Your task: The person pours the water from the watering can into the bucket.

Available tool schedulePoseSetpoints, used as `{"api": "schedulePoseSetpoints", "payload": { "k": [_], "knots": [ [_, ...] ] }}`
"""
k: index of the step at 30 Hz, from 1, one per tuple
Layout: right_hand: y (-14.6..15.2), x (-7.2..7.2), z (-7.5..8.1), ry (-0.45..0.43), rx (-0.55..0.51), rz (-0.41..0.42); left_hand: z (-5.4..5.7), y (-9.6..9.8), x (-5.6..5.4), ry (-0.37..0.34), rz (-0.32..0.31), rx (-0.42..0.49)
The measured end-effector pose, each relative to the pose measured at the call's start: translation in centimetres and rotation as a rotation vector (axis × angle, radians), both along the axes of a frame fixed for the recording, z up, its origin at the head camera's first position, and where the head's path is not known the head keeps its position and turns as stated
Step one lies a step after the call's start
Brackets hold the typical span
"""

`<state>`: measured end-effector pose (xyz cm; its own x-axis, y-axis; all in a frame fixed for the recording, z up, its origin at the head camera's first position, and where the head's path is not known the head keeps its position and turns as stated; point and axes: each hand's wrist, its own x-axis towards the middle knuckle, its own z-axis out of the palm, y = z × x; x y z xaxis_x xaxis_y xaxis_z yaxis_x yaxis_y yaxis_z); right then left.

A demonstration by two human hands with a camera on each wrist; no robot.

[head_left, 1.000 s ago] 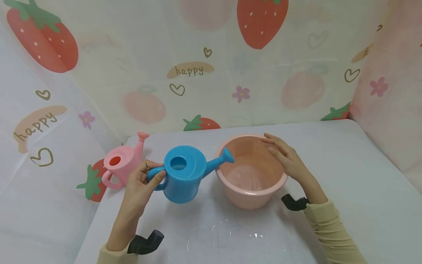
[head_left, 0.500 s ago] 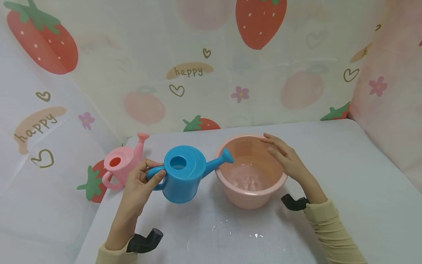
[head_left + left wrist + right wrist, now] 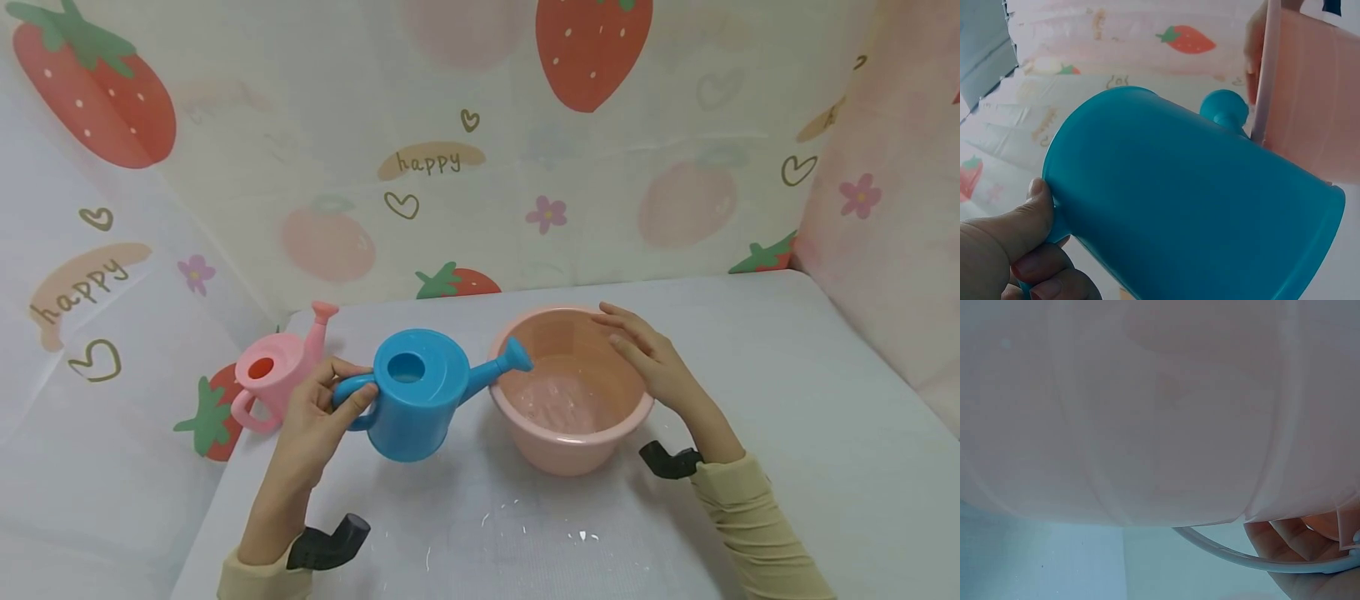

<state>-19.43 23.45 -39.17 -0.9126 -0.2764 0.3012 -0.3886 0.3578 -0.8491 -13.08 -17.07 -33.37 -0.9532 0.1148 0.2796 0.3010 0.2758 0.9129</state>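
Note:
A blue watering can (image 3: 412, 400) hangs above the table in my left hand (image 3: 318, 425), whose fingers and thumb grip its handle. In the left wrist view the can's side (image 3: 1197, 194) fills the middle. Its spout head reaches over the left rim of a pink basin (image 3: 573, 457). Rippled clear water (image 3: 566, 404) shows in the basin; no stream from the spout can be made out. My right hand (image 3: 648, 358) holds the basin's right rim, fingers over the edge. In the right wrist view the basin wall (image 3: 1166, 425) hides much of that hand.
A pink watering can (image 3: 277, 367) stands behind my left hand, at the table's left edge. Water drops (image 3: 581, 535) lie on the white table (image 3: 465, 525) in front of the basin. Printed cloth walls (image 3: 480, 208) border the back and sides.
The water in the basin goes from nearly smooth to splashing and then to softer ripples. The blue watering can shifts only very slightly; the right hand and basin hold still.

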Motion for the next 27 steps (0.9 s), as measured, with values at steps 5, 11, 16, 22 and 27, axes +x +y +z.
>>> {"api": "schedulePoseSetpoints", "payload": {
  "k": [5, 11, 16, 22, 27],
  "knots": [
    [-0.06, 0.02, 0.06, 0.003, -0.003, 0.002, 0.14, 0.03, -0.01, 0.002, -0.001, -0.008],
    [-0.10, 0.03, 0.08, 0.000, 0.000, 0.001, 0.28, 0.02, -0.09, 0.002, -0.009, -0.014],
    [-0.14, 0.03, 0.09, -0.007, -0.005, 0.001, 0.29, -0.05, -0.22, 0.002, -0.011, -0.020],
    [-0.14, 0.04, 0.07, -0.010, 0.004, -0.004, 0.25, -0.08, -0.32, 0.000, -0.017, -0.019],
    [-0.09, -0.01, -0.06, -0.004, 0.005, -0.001, 0.26, -0.06, -0.33, 0.002, -0.017, -0.020]
  ]
}}
